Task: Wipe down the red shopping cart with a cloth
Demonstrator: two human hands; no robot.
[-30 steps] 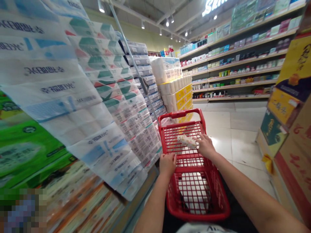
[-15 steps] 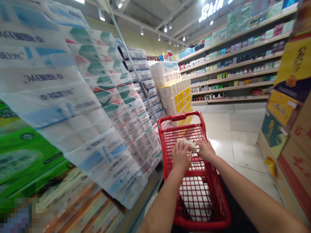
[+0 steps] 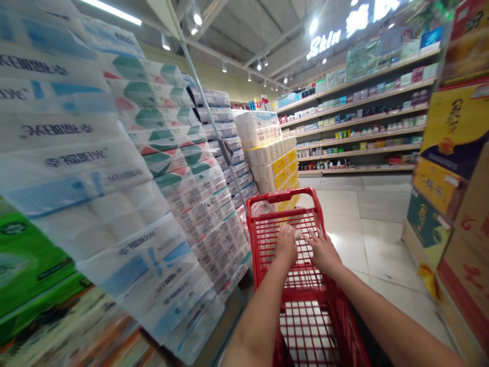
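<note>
Grip: narrow on both sides, with the fingers curved in and not flung wide; whether either hand truly holds anything, I cannot tell.
Left hand: fingers bunched forward, tips at the near edge of the pale packet.
Right hand: fingers loosely spread, tips pointing in toward that same packet from the other side.
Pale packet: only 1 small sliver shows between the 2 hands, above the mesh towards the far end of the basket; its kind stays hidden.
Carrier: red mesh shopping cart, its raised far rim just ahead of the fingertips.
Handling: a soft packet over open mesh seems best served by 2 light, even pressures, fingertips flat, so it neither crumples nor slips.
Left side: clear-wrapped toilet-roll packs stacked high beside the cart, green cartons below them.
Ahead: yellow-banded roll stack, just past the cart.
Right side: tiled floor, stocked store shelves, cardboard display boxes.
</note>
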